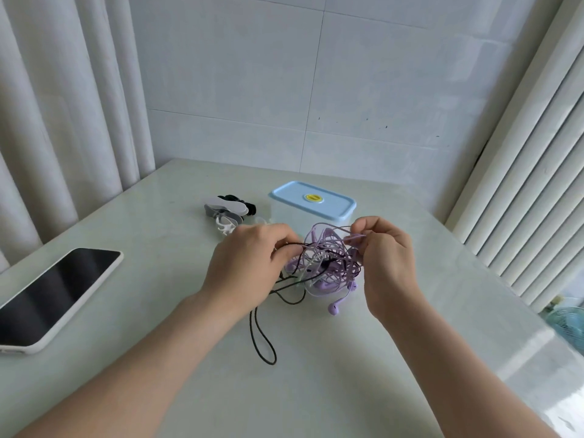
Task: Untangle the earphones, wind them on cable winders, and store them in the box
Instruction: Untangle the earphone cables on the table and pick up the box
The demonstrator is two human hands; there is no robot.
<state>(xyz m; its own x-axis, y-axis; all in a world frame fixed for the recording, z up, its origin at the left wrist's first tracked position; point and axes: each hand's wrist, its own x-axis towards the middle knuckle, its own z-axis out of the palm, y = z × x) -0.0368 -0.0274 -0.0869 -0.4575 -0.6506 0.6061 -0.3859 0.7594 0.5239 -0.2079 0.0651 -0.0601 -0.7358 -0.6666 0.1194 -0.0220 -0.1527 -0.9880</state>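
Note:
A tangle of earphones [325, 263] in purple, black and white cords is lifted a little above the table between both hands. My left hand [246, 263] grips the black cord on the tangle's left side. My right hand [385, 257] pinches purple cord at the upper right. A loop of black braided cord [265, 339] trails onto the table toward me, and a purple earbud [335, 308] hangs at the bottom. Behind the tangle stands the clear box with its blue lid [313, 200] on. Cable winders [226, 213] in white, grey and black lie left of the box.
A phone [53, 295] in a white case lies face up at the table's left edge. The pale table [316, 390] ends at the right near a radiator-like ribbed panel [521, 200]. Curtains [63, 121] hang at the left, a tiled wall behind.

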